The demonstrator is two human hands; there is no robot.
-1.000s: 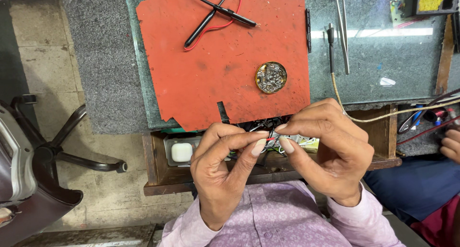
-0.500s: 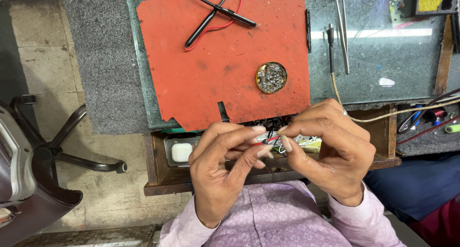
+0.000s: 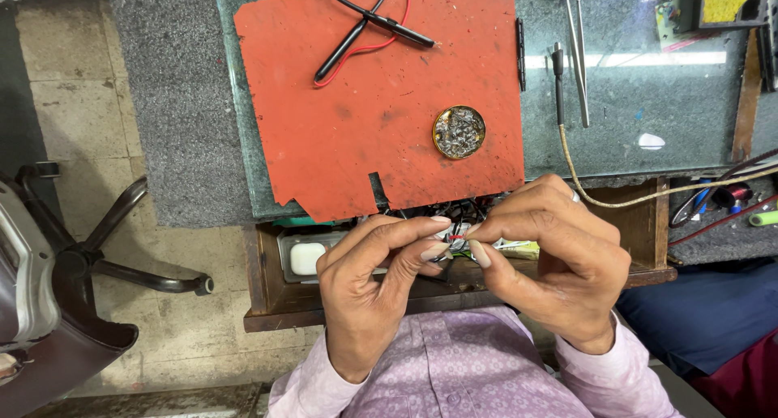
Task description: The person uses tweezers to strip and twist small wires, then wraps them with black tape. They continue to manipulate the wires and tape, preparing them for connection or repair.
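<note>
My left hand and my right hand meet over an open wooden drawer at the bench's front edge. Their fingertips pinch a small part with thin wires between them; its shape is mostly hidden by my fingers. Just beyond my hands lies an orange work mat on the bench. A round tin of metal wool sits on the mat's right side. Black and red test probes rest at the mat's far edge.
A soldering iron with a beige cord and metal tweezers lie right of the mat. A white oblong thing sits in the drawer. An office chair base stands on the floor at left. Someone's blue-clad leg is at right.
My fingers have shifted slightly around the small part, the left fingertips closing in on it. Both hands stay over the drawer.
</note>
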